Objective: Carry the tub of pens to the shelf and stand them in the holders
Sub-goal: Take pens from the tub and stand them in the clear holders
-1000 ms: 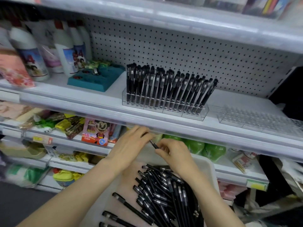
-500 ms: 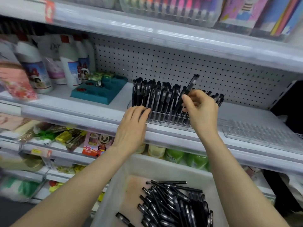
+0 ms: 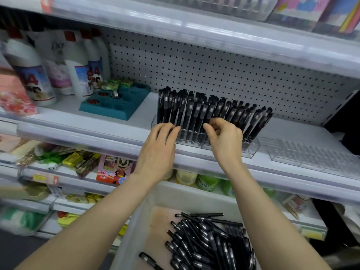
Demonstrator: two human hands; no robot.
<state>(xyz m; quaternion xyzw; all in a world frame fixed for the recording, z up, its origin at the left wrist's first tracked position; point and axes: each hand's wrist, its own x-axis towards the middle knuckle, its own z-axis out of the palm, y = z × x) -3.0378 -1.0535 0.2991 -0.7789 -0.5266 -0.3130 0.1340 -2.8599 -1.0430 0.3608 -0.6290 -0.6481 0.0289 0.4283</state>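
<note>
Below, the loose pens (image 3: 204,244) lie flat in the tub (image 3: 134,227), nearer the right hand (image 3: 226,139), curled at the holder (image 3: 251,148) with its grip impossible to tell, than the flat-fingered left hand (image 3: 159,147).

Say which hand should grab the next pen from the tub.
Right, probably: the loose pens pile at the right of the tub, beneath the right hand; the left hand rests flat against the holder.

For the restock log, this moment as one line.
left hand: straight fingers on holder front | right hand: curled among standing pens, grip unclear | tub: loose pens remain | second holder: no pens
</note>
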